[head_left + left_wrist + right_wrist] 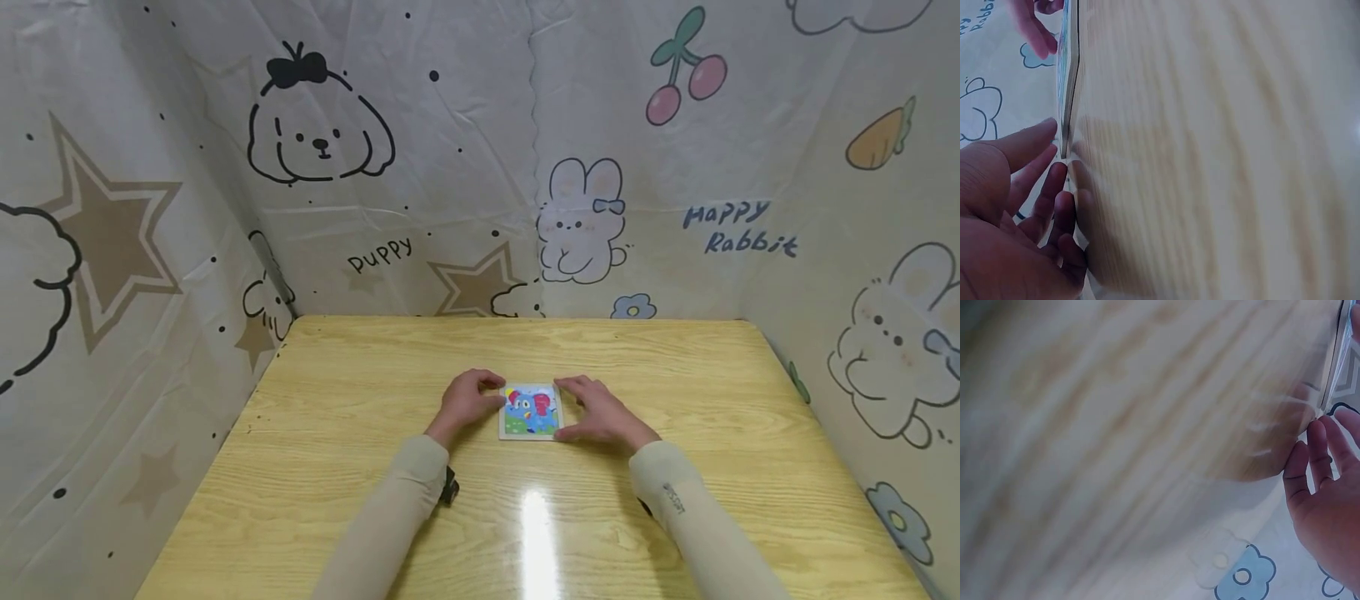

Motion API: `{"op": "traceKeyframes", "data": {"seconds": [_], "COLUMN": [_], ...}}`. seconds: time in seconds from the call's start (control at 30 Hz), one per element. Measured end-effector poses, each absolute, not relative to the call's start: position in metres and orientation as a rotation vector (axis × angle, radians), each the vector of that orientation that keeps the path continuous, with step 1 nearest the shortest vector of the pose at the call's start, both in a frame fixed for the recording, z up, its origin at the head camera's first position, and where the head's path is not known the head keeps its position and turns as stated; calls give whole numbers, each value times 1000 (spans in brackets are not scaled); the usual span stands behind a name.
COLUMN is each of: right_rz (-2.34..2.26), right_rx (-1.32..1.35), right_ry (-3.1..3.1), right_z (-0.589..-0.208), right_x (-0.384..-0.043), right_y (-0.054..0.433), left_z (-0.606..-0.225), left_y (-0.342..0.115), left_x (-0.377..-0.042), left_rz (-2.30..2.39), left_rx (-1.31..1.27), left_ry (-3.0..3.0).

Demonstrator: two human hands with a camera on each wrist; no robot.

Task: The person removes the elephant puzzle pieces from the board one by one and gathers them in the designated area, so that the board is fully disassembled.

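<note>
The elephant board (pixel 531 412) lies on the table (pixel 660 358) between the left hand (pixel 467 400) and right hand (pixel 600 412), fingers of each spread apart at its sides, and I'd judge it finished, seeing no gap left to fill.

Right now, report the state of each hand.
Left hand: open, at the left edge of the elephant picture, not gripping.
Right hand: open, spread along the picture's right edge, not gripping.

Your head camera looks forward-down over the yellow wood-grained table (pixel 337 400); low, close wrist views face along it, sharing the square blue-elephant board (pixel 529 413).
</note>
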State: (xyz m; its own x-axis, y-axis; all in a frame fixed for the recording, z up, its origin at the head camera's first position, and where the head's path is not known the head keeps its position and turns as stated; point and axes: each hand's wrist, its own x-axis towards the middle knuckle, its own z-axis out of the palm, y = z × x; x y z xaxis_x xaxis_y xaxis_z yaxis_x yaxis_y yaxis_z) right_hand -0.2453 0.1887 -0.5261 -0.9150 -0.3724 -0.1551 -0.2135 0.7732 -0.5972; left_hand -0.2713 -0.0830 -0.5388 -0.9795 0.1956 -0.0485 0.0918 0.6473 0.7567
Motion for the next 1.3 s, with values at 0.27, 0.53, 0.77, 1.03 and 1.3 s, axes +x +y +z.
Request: {"op": "traceKeyframes", "data": {"seconds": [0.27,0.53,0.77,1.03,1.3], "right_rz": [-815,-813,-826,-826,-851], "right_rx": [-500,-502,-492,-494,-475], "right_ry": [2733,2736,2727,2728,2715], "right_z": [-531,-531,-529,-529,-530], "right_x": [-247,-246,-246,-245,-246], "right_y": [189,188,187,187,188], "left_z": [-543,-542,-541,-543,-543], "left_y": [-79,-78,-79,-79,-77], "left_x": [-272,-269,-269,-271,-270], "left_rz": [1195,1199,1224,1226,1288], "left_rx": [214,173,169,149,97], "left_ry": [2780,2776,2759,2753,2738]}}
